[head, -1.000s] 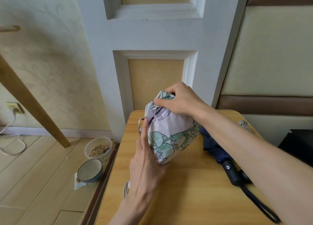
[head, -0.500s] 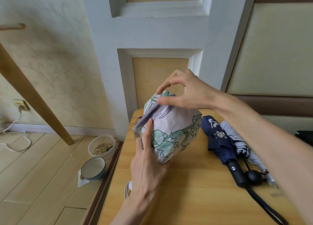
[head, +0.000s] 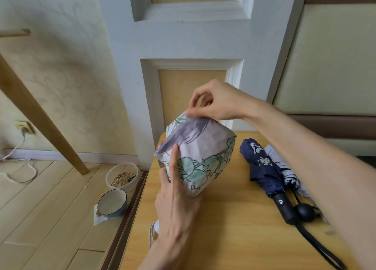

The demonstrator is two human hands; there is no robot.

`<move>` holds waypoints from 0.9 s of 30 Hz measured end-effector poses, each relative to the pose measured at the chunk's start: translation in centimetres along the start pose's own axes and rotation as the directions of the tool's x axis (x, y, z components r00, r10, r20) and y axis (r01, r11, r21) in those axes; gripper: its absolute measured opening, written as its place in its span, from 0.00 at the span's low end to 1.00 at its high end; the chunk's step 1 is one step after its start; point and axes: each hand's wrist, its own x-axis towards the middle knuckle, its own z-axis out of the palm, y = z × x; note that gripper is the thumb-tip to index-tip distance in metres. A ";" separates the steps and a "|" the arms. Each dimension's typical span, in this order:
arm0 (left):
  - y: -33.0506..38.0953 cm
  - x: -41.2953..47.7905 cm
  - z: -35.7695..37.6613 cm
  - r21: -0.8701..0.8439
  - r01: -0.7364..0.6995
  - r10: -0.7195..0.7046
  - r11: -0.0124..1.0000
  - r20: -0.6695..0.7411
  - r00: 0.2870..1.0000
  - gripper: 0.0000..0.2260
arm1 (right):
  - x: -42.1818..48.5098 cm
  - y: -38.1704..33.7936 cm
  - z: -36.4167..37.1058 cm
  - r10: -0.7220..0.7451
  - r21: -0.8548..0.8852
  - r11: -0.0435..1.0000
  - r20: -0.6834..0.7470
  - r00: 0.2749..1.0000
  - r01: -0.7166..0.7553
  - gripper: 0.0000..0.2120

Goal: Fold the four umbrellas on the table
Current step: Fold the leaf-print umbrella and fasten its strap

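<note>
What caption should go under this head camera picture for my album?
Left hand holds a floral umbrella while right hand pinches its top; navy umbrella lies nearby.

**Pale walls, plank floor**

I see a cream patterned wall (head: 61, 76) at left, a white panelled door (head: 183, 42) ahead and padded panels (head: 329, 62) at right. A slanted wooden beam (head: 40, 119) meets the plank floor (head: 40, 208) beside the yellow tabletop (head: 234, 229). The light is soft and even.
</note>
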 end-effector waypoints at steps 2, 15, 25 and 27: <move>-0.1 0.2 -0.2 -0.008 0.020 -0.020 1.000 -0.017 1.000 0.57 | -0.4 0.6 -1.1 0.059 0.005 0.998 -0.024 0.998 -0.059 0.18; -0.2 0.7 0.0 0.060 0.004 -0.003 0.998 -0.016 1.000 0.57 | 0.1 0.7 0.2 0.172 0.010 0.985 0.054 0.984 -0.172 0.29; 0.0 0.9 -0.2 0.067 0.041 -0.040 0.997 -0.012 0.999 0.56 | -1.1 0.9 0.1 0.153 0.232 0.955 0.158 0.976 -0.187 0.26; 0.0 0.9 -0.3 0.072 0.041 -0.040 0.997 -0.015 0.999 0.55 | -1.3 0.9 0.1 0.186 0.231 0.946 0.183 0.965 -0.226 0.25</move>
